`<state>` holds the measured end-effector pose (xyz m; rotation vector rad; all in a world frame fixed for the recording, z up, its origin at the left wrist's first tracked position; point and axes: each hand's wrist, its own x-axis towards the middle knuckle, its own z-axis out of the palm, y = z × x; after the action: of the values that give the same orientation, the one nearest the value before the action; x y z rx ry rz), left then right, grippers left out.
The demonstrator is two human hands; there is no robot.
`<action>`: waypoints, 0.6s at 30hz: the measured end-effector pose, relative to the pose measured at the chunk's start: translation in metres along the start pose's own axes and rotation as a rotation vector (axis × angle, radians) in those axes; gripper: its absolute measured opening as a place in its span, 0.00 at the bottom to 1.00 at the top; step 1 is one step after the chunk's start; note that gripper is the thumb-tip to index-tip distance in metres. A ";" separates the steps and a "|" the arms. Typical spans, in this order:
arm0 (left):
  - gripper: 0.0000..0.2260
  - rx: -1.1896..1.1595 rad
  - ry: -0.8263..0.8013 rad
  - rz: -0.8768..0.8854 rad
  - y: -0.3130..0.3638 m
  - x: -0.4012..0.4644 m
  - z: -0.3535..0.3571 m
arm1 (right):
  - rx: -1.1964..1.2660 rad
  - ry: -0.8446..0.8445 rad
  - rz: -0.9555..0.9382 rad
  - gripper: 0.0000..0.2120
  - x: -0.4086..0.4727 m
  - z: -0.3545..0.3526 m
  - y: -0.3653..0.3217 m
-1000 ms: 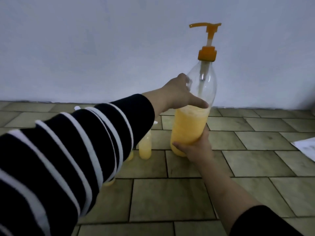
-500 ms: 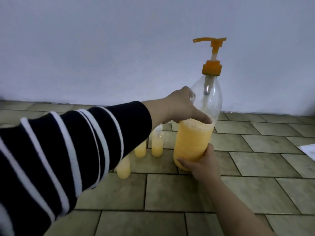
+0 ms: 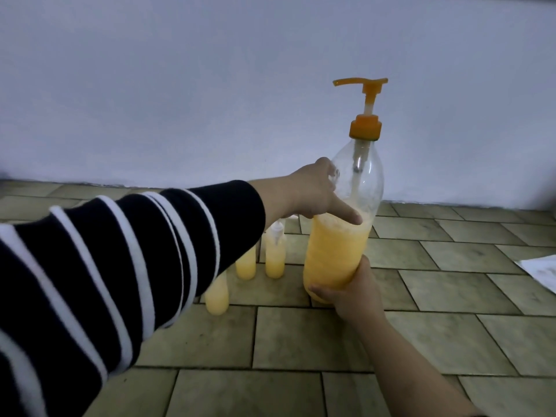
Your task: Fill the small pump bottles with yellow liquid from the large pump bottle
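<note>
Three small bottles (image 3: 275, 254) of yellow liquid are standing on the tiled floor (image 3: 301, 338), a paper sheet (image 3: 541, 270) lying at its right edge.

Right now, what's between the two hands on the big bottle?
In the head view, only the big bottle's yellow-filled middle lies between them: the left hand grips it near the liquid line, the right hand grips its bottom.

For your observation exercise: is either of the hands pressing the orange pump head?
No: the left hand and right hand grip the large bottle; the pump head stands untouched.
</note>
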<state>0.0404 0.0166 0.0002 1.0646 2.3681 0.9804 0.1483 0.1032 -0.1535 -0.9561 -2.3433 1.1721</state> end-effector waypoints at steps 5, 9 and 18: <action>0.42 0.012 -0.002 -0.015 -0.001 0.004 -0.004 | 0.013 0.032 -0.019 0.47 0.007 0.000 -0.003; 0.43 0.021 -0.001 -0.017 0.001 0.006 -0.005 | -0.002 0.012 -0.009 0.48 0.010 0.000 -0.002; 0.33 -0.234 -0.038 -0.058 -0.002 -0.009 -0.020 | -0.134 -0.070 0.018 0.42 0.011 -0.010 -0.005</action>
<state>0.0342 -0.0001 0.0130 0.9133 2.1765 1.1706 0.1441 0.1144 -0.1432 -0.9972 -2.5006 1.0836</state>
